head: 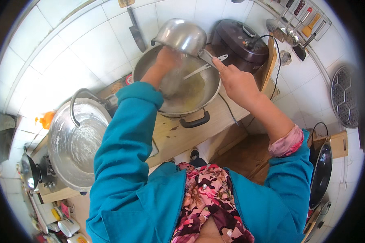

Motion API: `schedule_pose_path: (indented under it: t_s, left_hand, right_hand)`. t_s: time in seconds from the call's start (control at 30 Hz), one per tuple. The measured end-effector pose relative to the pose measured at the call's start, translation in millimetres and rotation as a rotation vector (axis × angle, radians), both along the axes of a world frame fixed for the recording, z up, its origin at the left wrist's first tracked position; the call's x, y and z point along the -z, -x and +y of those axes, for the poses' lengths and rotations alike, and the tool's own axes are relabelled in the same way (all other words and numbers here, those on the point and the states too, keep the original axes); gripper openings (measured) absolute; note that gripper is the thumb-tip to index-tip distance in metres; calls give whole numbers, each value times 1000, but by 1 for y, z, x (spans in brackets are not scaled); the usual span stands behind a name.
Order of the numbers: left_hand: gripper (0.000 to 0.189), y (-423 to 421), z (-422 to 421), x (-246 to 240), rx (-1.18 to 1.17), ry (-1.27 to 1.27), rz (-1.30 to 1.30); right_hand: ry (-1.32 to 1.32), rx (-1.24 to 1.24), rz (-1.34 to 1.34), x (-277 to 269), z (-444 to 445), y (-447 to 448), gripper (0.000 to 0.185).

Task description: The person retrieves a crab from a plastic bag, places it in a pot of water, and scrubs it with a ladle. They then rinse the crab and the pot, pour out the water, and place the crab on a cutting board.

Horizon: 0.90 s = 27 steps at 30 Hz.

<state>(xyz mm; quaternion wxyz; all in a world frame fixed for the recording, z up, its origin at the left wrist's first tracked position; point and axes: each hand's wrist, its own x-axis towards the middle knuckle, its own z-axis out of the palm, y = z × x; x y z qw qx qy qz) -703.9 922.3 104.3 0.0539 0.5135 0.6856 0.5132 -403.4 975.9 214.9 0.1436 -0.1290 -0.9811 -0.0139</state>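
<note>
My right hand (235, 82) grips the handle of a metal saucepan (182, 35), which is tipped over the far side of a wide steel wok (213, 97). Under the saucepan's rim is my left hand (168, 59); its fingers are blurred and partly hidden, so whether they hold anything does not show. Cloudy, yellowish liquid (193, 91) lies in the wok. A slotted-handled utensil (199, 70) rests in it, with its handle across the right rim. The wok stands on a light wooden counter (182, 136).
A dark electric cooker (241, 45) with a cord stands just beyond the wok. At left, a large metal basin (85, 142) sits below a curved faucet (76, 106). A spatula (136, 32) and several ladles and skimmers (287, 32) hang on the tiled wall.
</note>
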Motion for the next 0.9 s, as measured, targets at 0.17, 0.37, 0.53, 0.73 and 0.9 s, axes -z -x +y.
schedule_pose_path:
  t_s: [0.17,0.37,0.53,0.73,0.9]
  left_hand:
    - [53,-6,4,-21,-21,-255,662]
    - [61,-36,-47,-11,72,475,245]
    - [52,-42,-82,-17,42,836,93]
    - [47,-44,-92,-6,-45,763,119]
    - [40,-71,-115,7,92,654,253]
  right_hand:
    - [-170,-82,157,-3,37,-16,55]
    - [944,245,533,20,46,-107,44]
    - [1549,566,558,55,58,-178,40]
    - [1693,645,376,156,88,-171,30]
    - [1688,670,353,202,112,-145,26]
